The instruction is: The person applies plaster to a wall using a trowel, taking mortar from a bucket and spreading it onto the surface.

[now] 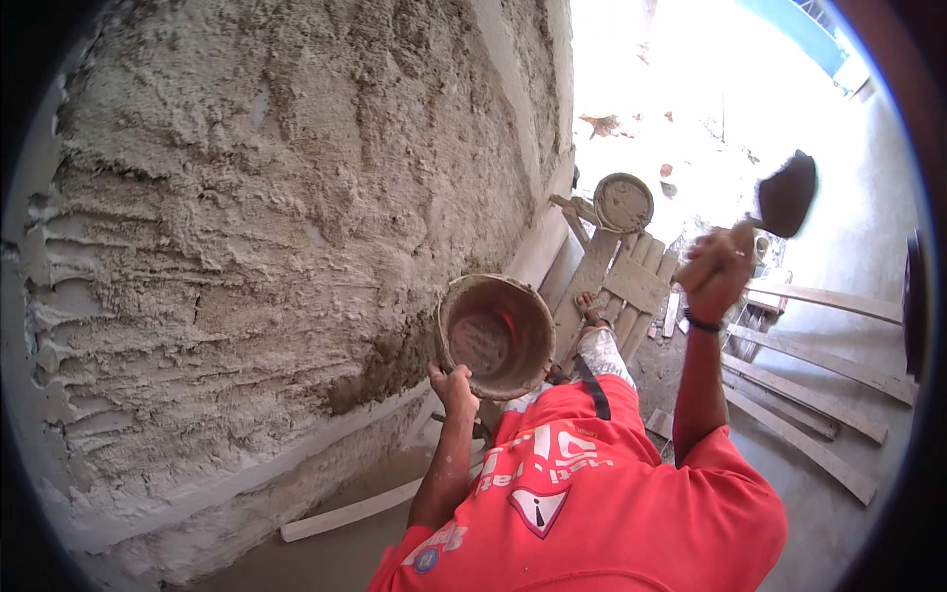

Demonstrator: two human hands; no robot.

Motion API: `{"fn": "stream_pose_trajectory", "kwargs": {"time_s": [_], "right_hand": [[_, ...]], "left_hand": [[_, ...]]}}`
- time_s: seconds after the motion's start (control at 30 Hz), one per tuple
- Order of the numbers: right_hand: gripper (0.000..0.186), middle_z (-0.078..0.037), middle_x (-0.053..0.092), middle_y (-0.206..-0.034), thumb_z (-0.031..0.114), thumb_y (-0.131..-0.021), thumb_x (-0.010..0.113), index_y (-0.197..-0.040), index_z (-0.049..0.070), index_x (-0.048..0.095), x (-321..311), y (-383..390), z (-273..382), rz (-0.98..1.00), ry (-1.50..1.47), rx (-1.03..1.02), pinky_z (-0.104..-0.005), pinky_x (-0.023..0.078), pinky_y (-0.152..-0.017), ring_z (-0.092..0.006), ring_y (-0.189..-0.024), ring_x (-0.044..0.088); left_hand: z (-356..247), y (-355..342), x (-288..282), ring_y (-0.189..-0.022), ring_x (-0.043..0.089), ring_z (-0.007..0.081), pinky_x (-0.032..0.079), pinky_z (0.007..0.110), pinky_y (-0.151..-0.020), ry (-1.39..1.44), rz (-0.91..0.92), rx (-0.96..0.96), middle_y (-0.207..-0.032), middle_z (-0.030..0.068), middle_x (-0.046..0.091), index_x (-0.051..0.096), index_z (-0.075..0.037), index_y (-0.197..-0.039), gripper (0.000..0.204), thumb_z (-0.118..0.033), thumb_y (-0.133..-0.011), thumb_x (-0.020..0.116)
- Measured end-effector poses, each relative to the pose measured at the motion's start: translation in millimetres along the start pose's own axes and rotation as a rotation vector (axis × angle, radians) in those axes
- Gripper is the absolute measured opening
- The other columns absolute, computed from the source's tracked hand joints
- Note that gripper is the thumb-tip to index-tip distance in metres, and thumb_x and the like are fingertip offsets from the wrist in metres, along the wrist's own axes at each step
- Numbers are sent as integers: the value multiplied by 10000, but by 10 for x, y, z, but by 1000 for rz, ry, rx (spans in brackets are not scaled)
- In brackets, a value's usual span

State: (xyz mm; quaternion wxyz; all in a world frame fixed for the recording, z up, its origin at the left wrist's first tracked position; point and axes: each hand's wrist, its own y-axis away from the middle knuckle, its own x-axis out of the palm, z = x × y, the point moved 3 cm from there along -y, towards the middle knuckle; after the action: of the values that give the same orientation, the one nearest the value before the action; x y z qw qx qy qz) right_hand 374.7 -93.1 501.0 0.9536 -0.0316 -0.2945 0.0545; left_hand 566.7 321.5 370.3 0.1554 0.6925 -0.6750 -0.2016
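My left hand [455,391] grips the near rim of a mortar-stained bucket [496,335], its thumb over the edge. The bucket is tilted so that I look into it; a thin layer of grey mortar coats its inside. Raised out to the right, my right hand [718,271] is wrapped round the wooden handle of a trowel [787,194], whose dark blade points up and away, slightly blurred. Left of the bucket rises a wall [276,197] covered in rough, wet-looking mortar.
Under my feet is a plank platform [631,281]. A second bucket [623,203] of grey mortar stands at its far end. Several long boards [814,370] lie at the right, and a pale board [355,511] lies low at the left. Strong daylight washes out the far ground.
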Motion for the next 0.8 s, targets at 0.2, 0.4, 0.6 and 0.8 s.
{"fn": "stream_pose_trajectory", "kwargs": {"time_s": [0.2, 0.4, 0.6, 0.8], "right_hand": [[399, -121, 606, -881, 111, -885, 637, -1226, 80, 432, 243, -202, 639, 25, -193, -422, -328, 546, -592, -207, -659, 619], [96, -167, 614, -905, 87, -893, 552, -956, 15, 543, 1431, 58, -701, 246, 896, -369, -356, 526, -685, -252, -763, 613], [396, -243, 623, -814, 123, -839, 544, -1232, 82, 516, 497, 580, -1336, 794, 1085, -337, -489, 513, -672, -448, -826, 633], [401, -251, 662, -895, 176, -855, 570, -1238, 68, 530, -1756, 1286, -1215, 575, 1303, 792, -484, 518, -697, -398, -821, 665]], "left_hand": [[-115, 132, -295, -907, 513, 173, 418, 291, -866, 40, -24, 57, -1021, 33, 537, 531, -26, -1135, 553, 114, -601, 513], [76, 39, -303, -877, 498, 162, 446, 285, -760, 74, -16, 13, -1099, 40, 542, 504, -1, -1244, 632, 108, -622, 523], [135, 191, -408, -877, 524, 189, 458, 331, -792, 62, -57, -15, -1029, 58, 542, 507, -38, -1082, 491, 89, -610, 551], [536, 168, -363, -913, 563, 234, 476, 369, -849, 44, -72, -215, -1037, 77, 559, 481, -33, -1123, 527, 92, -618, 564]]}}
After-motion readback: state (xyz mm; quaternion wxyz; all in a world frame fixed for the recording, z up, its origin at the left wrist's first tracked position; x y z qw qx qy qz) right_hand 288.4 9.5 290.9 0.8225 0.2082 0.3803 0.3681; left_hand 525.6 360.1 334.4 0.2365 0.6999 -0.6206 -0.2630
